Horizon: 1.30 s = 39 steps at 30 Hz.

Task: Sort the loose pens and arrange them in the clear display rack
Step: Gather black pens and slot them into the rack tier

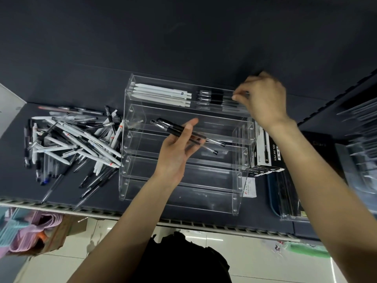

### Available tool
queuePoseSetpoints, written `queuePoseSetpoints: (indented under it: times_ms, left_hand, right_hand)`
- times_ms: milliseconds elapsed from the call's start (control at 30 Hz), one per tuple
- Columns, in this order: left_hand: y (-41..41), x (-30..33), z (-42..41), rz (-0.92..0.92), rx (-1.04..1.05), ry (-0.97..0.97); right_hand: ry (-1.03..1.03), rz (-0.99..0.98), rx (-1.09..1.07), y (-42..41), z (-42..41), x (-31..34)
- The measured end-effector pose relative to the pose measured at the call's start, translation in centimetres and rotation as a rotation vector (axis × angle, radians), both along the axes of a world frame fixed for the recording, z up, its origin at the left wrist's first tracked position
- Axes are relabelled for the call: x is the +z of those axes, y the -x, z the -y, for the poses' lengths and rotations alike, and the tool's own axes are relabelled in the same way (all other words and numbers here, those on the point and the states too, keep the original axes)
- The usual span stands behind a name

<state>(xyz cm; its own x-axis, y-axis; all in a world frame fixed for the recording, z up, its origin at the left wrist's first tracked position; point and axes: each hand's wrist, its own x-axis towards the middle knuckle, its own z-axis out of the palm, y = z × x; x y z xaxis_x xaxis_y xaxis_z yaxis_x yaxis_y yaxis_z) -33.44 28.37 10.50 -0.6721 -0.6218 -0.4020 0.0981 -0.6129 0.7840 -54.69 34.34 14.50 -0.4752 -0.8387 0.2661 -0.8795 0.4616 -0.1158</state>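
Observation:
A clear stepped display rack (130, 139) stands on the dark shelf. Its top tier holds several white pens (163, 94) on the left and several black-grip clear pens (214, 98) on the right. My right hand (263, 99) pinches the end of one of those black-grip pens at the tier's right end. My left hand (177, 148) hovers over the middle tiers and holds two black gel pens (179, 129) across its fingers. A heap of loose pens (77, 141), white and black mixed, lies left of the rack.
A black-and-white gel ink pen box (267, 152) stands right of the rack, with clear holders (289, 201) beyond it. The shelf's front edge (61, 207) runs below. A cardboard box with pastel items (30, 231) sits on the floor at lower left.

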Motion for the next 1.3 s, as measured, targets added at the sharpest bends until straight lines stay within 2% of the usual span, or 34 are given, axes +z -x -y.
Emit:
queuePoseSetpoints:
  times_ms: [133,367,433,500,567,667,800,867,1000,1167,1300]
  left_hand:
    - [-0.4,-0.1,0.6,-0.006,0.024,-0.030]
    - [-0.2,0.1,1.0,-0.019,0.050,-0.053]
    - [0.1,0.2,0.9,-0.026,0.051,-0.065]
    - [0.3,0.3,0.8,-0.032,0.051,-0.074]
    - [0.7,0.5,0.7,-0.041,0.046,-0.070]
    - [1.2,0.8,0.3,-0.055,0.008,-0.035]
    - [1.7,1.4,-0.3,-0.062,-0.053,0.017]
    - [1.8,1.6,-0.6,-0.081,-0.046,0.002]
    - [1.6,1.5,-0.5,-0.043,-0.023,0.035]
    - [0.4,0.6,0.0,0.051,-0.046,0.112]
    - [-0.4,0.1,0.6,0.184,-0.028,0.278]
  right_hand:
    - [-0.103,-0.156,-0.008,0.0,0.5,-0.4]
    - [-0.205,-0.223,-0.031,-0.6,1.1,-0.9]
    - [-0.154,-0.213,-0.037,-1.1,0.4,-0.8]
    - [0.038,-0.069,0.031,-2.3,-0.9,-0.4]
    - [0.201,0.165,0.134,-4.8,-2.2,0.4]
    - [0.121,0.358,0.209,-7.4,-3.2,0.4]
    - [0.078,0.420,0.226,-7.5,-3.7,0.2]
    - [0.099,0.372,0.213,-6.4,-3.9,0.8]
    - [0.177,0.167,0.035,-1.7,-3.9,2.3]
    - [0.005,0.135,0.110,0.1,-1.5,1.6]
    - [-0.087,0.055,0.099,0.3,0.0,0.8]
